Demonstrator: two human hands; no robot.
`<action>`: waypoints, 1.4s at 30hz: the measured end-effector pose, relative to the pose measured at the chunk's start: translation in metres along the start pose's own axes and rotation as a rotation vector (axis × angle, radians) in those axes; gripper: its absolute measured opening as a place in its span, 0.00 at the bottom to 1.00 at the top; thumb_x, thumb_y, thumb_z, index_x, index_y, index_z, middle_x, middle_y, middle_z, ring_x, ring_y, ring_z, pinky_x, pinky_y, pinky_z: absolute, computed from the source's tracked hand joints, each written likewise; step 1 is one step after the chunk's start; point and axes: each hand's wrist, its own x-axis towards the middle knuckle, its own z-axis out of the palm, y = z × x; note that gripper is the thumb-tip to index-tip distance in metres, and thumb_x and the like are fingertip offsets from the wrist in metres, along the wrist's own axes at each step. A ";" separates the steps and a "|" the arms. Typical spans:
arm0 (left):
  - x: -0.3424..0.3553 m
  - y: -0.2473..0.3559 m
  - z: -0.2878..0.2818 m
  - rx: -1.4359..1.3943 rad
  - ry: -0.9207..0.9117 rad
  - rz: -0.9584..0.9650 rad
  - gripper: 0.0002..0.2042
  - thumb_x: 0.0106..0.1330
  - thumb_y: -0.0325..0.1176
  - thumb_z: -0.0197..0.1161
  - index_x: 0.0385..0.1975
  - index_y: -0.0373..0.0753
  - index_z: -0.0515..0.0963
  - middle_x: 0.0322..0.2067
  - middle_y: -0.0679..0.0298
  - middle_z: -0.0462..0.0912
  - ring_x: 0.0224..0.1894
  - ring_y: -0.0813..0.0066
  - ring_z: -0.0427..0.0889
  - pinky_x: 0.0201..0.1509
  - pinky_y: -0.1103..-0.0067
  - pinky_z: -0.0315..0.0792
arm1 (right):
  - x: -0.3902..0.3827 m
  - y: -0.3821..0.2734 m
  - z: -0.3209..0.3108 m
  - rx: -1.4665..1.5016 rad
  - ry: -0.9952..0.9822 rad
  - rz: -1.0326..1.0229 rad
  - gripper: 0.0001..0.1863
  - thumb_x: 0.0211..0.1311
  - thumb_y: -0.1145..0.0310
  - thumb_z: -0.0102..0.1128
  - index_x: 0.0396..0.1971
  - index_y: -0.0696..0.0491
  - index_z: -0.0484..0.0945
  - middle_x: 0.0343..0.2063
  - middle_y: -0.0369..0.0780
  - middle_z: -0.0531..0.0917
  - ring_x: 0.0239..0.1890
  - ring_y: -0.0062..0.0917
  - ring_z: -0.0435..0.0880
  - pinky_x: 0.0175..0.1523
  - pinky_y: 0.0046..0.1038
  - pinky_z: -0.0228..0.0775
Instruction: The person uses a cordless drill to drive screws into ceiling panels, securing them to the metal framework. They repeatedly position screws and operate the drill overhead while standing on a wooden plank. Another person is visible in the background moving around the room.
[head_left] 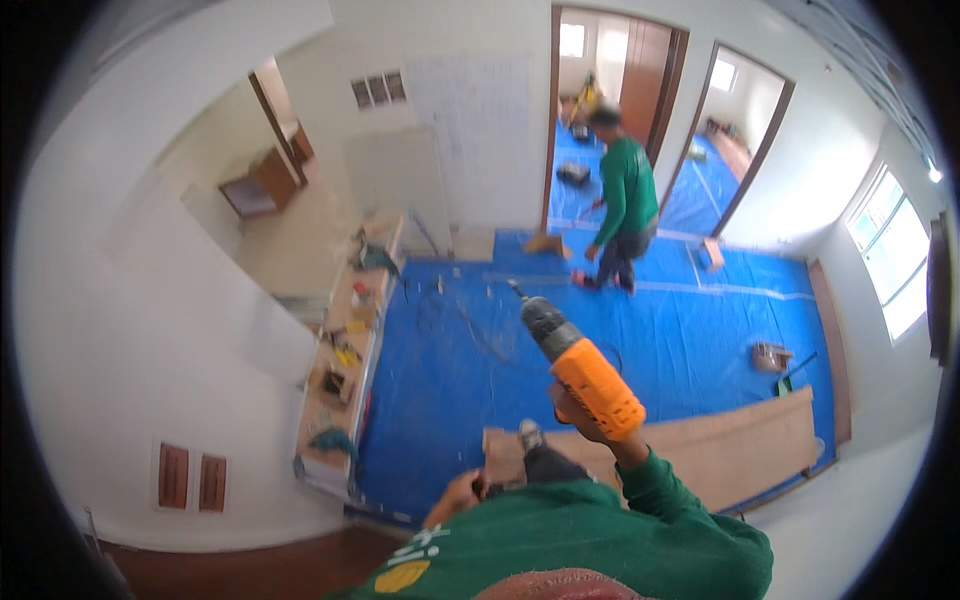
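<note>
My right hand (583,413) is wrapped round the grip of an orange and black cordless drill (597,388). The drill is raised in front of my chest, its chuck and a bit pointing up and to the left, away from me. Low by my waist, my left hand (460,497) is curled by a small dark thing that I cannot make out. My body hides part of that hand. Below it and to the right, one of my shoes (531,434) shows beside a long brown board (720,445).
Blue sheeting (440,350) covers the floor. A narrow bench (318,425) with several tools runs along the left. A person (627,190) in a green shirt stands by the doorways. A bucket (771,357) and a green dustpan (785,385) are at the right; cardboard (546,245) lies farther off.
</note>
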 end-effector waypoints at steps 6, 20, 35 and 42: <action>-0.022 0.085 0.053 -0.050 0.083 -0.040 0.15 0.80 0.33 0.51 0.59 0.31 0.72 0.34 0.66 0.76 0.33 0.77 0.73 0.40 0.82 0.72 | -0.067 -0.001 0.049 -0.131 -0.381 0.163 0.13 0.63 0.68 0.67 0.44 0.56 0.81 0.36 0.43 0.85 0.39 0.40 0.85 0.46 0.36 0.76; 0.031 0.085 0.106 -0.374 0.037 0.184 0.14 0.80 0.31 0.56 0.61 0.38 0.75 0.46 0.67 0.82 0.43 0.80 0.81 0.44 0.84 0.77 | -0.038 0.035 0.010 0.317 -0.559 0.286 0.11 0.65 0.69 0.66 0.45 0.56 0.80 0.36 0.43 0.86 0.38 0.38 0.86 0.45 0.35 0.77; -0.007 0.166 0.185 -0.009 -0.095 0.222 0.13 0.74 0.36 0.68 0.50 0.36 0.77 0.34 0.71 0.77 0.31 0.86 0.72 0.32 0.88 0.66 | -0.047 0.041 0.003 0.034 -0.144 0.251 0.17 0.60 0.70 0.75 0.47 0.54 0.79 0.32 0.37 0.85 0.33 0.26 0.86 0.39 0.28 0.77; -0.011 0.156 0.193 0.130 -0.109 0.178 0.16 0.71 0.44 0.71 0.45 0.36 0.83 0.34 0.71 0.80 0.34 0.85 0.74 0.38 0.85 0.69 | -0.054 0.021 0.007 -0.023 -0.223 0.204 0.17 0.61 0.68 0.72 0.48 0.55 0.79 0.37 0.44 0.87 0.36 0.38 0.87 0.41 0.36 0.77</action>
